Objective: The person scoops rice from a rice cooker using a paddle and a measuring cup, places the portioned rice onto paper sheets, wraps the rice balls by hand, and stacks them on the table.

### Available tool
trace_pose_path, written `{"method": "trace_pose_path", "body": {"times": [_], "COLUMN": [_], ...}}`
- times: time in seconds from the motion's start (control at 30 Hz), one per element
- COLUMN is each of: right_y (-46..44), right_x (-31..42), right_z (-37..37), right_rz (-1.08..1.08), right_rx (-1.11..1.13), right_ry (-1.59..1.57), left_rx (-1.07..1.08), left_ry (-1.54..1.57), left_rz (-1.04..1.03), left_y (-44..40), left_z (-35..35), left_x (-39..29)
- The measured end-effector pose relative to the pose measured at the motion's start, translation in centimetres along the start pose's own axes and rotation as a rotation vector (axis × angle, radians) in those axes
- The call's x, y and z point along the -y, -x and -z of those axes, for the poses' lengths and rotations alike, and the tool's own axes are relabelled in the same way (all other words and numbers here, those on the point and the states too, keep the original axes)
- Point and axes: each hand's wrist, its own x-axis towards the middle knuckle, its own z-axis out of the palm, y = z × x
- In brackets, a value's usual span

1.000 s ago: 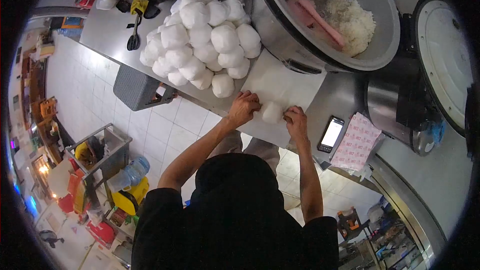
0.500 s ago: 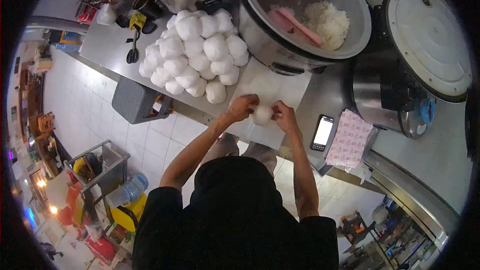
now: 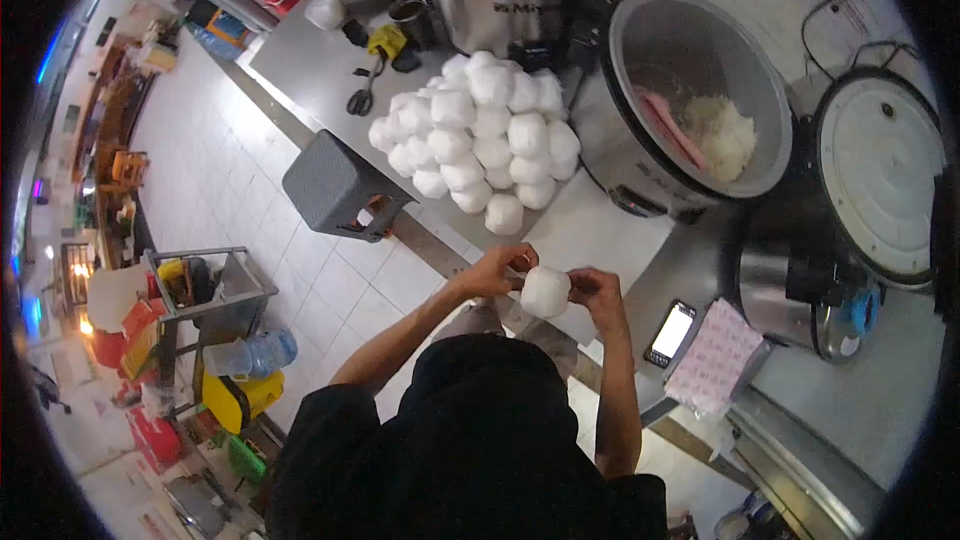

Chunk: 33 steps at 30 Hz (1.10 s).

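1. White wrapped ball [image 3: 545,292], one: between both hands, by the worktop's [image 3: 310,70] near edge.
2. Left hand [image 3: 498,271]: fingers pinching its left side.
3. Right hand [image 3: 600,296]: fingers pinching its right.
4. Pile of white balls [image 3: 470,135]: far left.
5. Open rice cooker [image 3: 610,140], with rice [image 3: 727,140]: far right.

Count: we log over twenty white wrapped balls [image 3: 545,292] mid-frame, some hidden. We log one smartphone [image 3: 671,333] lower right, one stool [image 3: 345,185] centre-left, one pink paddle [image 3: 672,128] upper right.
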Motion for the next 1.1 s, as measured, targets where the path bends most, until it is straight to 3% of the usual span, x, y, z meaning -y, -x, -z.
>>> {"method": "trace_pose_path", "body": {"times": [0.13, 0.17, 0.27, 0.37, 0.47, 0.53, 0.63, 0.73, 0.77, 0.83, 0.87, 0.9, 0.93, 0.97, 1.0, 1.07, 1.1], "right_y": [1.7, 2.1, 2.6, 2.1, 1.3, 1.5, 1.3, 0.3, -0.6, -3.8, -5.5, -5.8, -9.3, -11.9, -12.1, -14.4, -14.2], "right_x": [1.2, 1.2, 3.1, 2.6, 1.6, 3.1, 3.8, 3.9, 4.0, 3.0, 2.6, 6.7, 3.7, 2.5, 5.0, 3.1, 2.6], "right_z": [-4.4, -5.6, -9.2, -8.4, -7.9, -8.8, -9.2, -10.5, -10.6, -10.2, -9.8, -11.4, -11.2, -11.4, -13.1, -12.6, -12.5], "right_rz": [0.13, 0.177, 0.291, 0.244, 0.272, 0.281, 0.28, 0.244, 0.201, 0.236, 0.251, 0.218, 0.365, 0.367, 0.306, 0.559, 0.571], "right_rx": [-0.256, -0.269, -0.48, -0.421, -0.324, -0.302, -0.14, 0.064, 0.044, -0.102, -0.176, -0.185, -0.234, -0.306, -0.404, -0.57, -0.614], "right_ry": [-0.025, 0.191, 0.299, -0.156, -0.385, -0.427, -0.477, -0.589, -0.601, -0.243, -0.065, -0.111, -0.02, 0.081, 0.199, 0.828, 0.888], "left_rx": [-0.291, -0.33, -0.44, -0.296, -0.176, -0.2, -0.096, 0.155, 0.151, 0.153, 0.038, -0.073, -0.163, -0.254, -0.359, -0.56, -0.535], "left_ry": [-0.202, -0.158, -0.159, 0.165, 0.834, 0.613, 0.644, 1.448, 1.509, 1.498, 1.418, 1.334, 1.302, 1.264, 1.244, 1.191, 1.11], "left_rz": [0.055, 0.057, -0.042, -0.208, 0.112, 0.059, -0.141, 0.231, 0.28, 0.391, 0.3, 0.211, 0.161, 0.113, 0.149, 0.224, 0.166], "left_y": [2.0, 2.1, 2.1, 1.7, 2.0, 1.6, 2.0, 1.1, 0.8, 0.3, -0.2, -1.0, -1.0, -1.0, -1.0, -1.0, -1.3], "left_z": [-0.8, -1.4, -2.7, -2.5, -3.2, -3.8, -3.9, -4.1, -4.2, -2.9, -2.2, -1.7, -1.1, -0.5, -0.3, -0.1, 0.1], "left_x": [-1.6, -1.5, -1.3, 0.6, -0.2, 1.5, 0.7, 4.8, 5.6, 6.6, 9.2, 12.8, 13.2, 13.6, 11.0, 5.5, 6.2]}}
